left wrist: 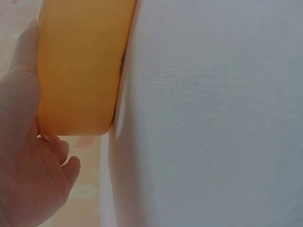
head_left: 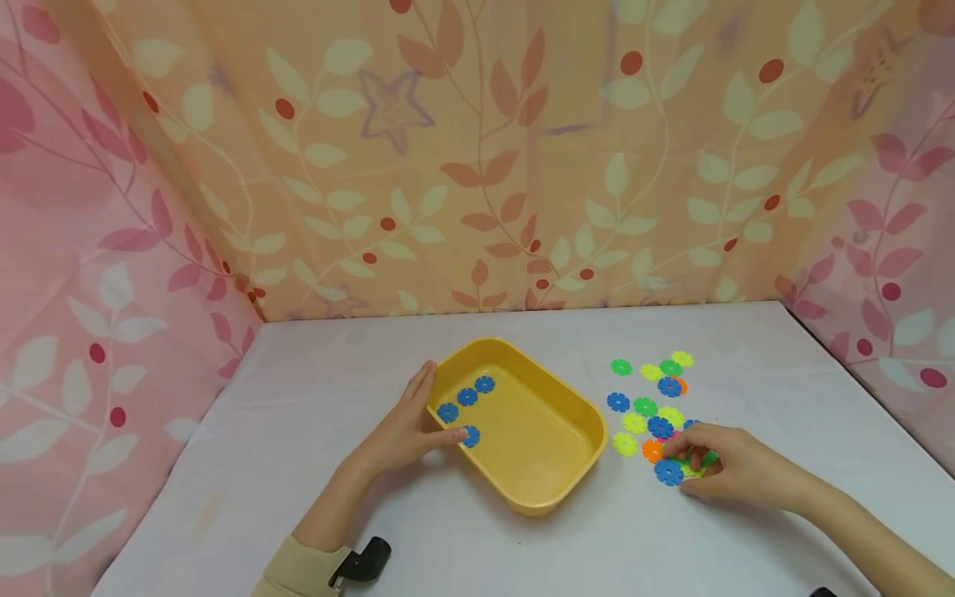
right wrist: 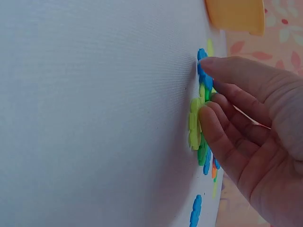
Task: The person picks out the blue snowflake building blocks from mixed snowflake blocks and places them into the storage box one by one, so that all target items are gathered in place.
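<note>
On cloth (head_left: 246, 464), tray (head_left: 545, 431), long axis toward near right

Head view high; wrists' seemingly low

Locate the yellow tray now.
In the head view, the yellow tray sits below centre, left of the loose discs, its left end held by the left hand.

Worktop (head_left: 612, 539) evenly lit, a soft shadow being cast beside the tray (left wrist: 80, 71), wrist views dimmed and hazed, fine ripple patterning picked up
</note>
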`<state>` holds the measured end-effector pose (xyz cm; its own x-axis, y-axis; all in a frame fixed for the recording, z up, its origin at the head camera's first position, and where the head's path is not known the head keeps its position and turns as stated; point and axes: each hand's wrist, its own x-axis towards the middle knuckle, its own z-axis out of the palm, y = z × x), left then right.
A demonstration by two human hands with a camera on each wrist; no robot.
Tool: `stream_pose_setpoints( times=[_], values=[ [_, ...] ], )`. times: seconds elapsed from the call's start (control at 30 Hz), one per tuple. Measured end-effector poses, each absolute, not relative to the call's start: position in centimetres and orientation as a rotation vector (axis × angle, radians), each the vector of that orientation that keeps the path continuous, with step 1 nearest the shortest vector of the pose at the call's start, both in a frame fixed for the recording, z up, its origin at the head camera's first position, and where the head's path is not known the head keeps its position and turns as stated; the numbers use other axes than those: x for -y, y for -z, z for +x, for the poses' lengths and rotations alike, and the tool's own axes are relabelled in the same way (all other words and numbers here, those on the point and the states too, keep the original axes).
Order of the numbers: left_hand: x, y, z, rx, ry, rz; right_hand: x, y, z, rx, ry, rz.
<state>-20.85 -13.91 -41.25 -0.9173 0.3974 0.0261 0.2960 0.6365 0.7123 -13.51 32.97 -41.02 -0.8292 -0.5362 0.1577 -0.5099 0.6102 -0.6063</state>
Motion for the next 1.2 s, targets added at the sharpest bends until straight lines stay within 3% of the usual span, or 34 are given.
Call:
stream_pose_setpoints(
  times=[0.37, 1.2],
  values=[
    [13.9, 41.3, -20.8, -2.727, -1.146, 0.584, -32.6, 41.7, -14.0, -2.879, 0.97, -1.122],
    [13.9, 41.2, -20.8, -2.721, -1.144, 0.558, -31.6, 41.5, -14.1, -2.995, 0.808, -1.089]
  ],
)
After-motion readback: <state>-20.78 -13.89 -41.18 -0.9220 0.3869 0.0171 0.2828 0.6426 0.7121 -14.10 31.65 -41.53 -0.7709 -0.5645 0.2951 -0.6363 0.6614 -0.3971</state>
